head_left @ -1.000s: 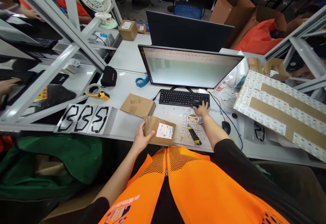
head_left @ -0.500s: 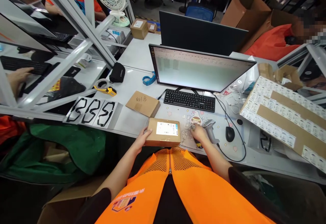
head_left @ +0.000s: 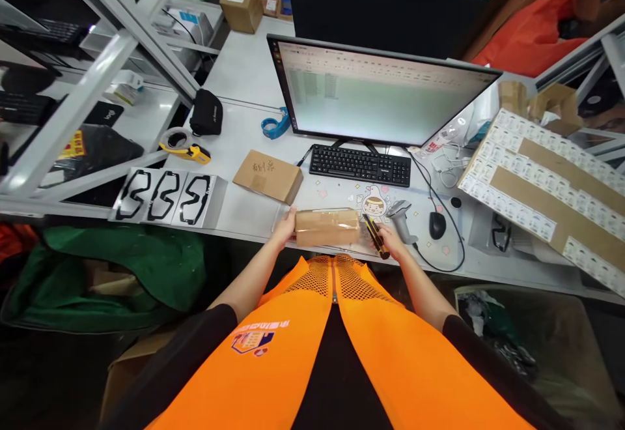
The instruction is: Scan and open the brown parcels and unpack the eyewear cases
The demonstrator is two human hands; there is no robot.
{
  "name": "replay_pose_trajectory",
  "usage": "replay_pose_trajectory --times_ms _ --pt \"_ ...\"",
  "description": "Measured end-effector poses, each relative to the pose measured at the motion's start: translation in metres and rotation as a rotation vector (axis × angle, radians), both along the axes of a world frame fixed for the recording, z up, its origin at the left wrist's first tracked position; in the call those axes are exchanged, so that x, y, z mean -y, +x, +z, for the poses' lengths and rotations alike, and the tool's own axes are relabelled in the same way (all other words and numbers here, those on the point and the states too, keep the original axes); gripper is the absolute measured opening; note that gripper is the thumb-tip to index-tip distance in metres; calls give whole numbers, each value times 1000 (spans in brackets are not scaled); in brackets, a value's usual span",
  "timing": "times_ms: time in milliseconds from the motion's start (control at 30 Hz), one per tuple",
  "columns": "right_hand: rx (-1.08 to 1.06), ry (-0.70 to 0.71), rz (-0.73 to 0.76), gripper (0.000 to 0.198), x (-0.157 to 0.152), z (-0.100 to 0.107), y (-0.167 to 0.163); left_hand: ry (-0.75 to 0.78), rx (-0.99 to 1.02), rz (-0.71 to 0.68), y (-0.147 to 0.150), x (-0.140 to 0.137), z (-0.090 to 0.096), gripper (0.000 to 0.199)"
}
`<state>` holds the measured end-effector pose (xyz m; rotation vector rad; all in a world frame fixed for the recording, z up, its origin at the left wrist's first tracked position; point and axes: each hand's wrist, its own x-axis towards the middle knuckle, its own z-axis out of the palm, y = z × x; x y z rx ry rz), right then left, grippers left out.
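Observation:
A taped cardboard box [head_left: 328, 227] is at the desk's front edge, a side with clear tape facing up. My left hand [head_left: 284, 227] grips its left end. In my right hand [head_left: 390, 241] is a yellow and black utility knife [head_left: 375, 237], its front end pointing up and left, just right of the box. Whether its blade is out is too small to tell. Close to my right hand stands a grey barcode scanner [head_left: 401, 223]. Behind the box lies another cardboard box [head_left: 268, 175] with handwriting on top.
A black keyboard [head_left: 360, 165] and a monitor [head_left: 381, 94] are behind the boxes. The mouse [head_left: 437, 225] and its cable are on the right, beside a large label-covered cardboard sheet [head_left: 547, 192]. White boxes [head_left: 168, 197], a tape dispenser [head_left: 185, 146] and metal frame bars [head_left: 102, 85] are left.
My right hand has picked up the utility knife from the desk. My left hand has tipped the box, so its shipping label no longer shows. The view has tilted down.

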<state>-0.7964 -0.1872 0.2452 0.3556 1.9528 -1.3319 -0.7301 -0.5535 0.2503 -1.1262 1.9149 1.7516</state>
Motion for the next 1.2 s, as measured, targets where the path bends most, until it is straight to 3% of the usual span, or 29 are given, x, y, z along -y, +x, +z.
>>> replay_pose_trajectory --times_ms 67,167,300,400,500,667,867,1200 --pt "22 -120 7 37 4 10 3 -127 -225 -17 -1 -6 -7 67" --pt "-13 -163 71 45 11 20 5 -157 -383 -22 -3 -15 -16 69" --pt "-64 -98 77 49 13 26 -6 -106 -419 -25 -16 -15 -19 67" --pt "-115 -37 55 50 13 29 -22 -106 -416 -67 -28 -13 -18 48" --pt "-180 8 157 51 16 32 -36 -183 -398 -42 -34 -15 -19 25" --pt "-244 78 307 45 24 38 -44 -273 -407 -17 -31 -21 -21 19" --pt "-243 75 381 43 13 47 -27 -297 -401 33 -29 -24 -16 21" --pt "-107 -37 341 50 0 35 23 -297 -376 31 -34 -25 -4 16"
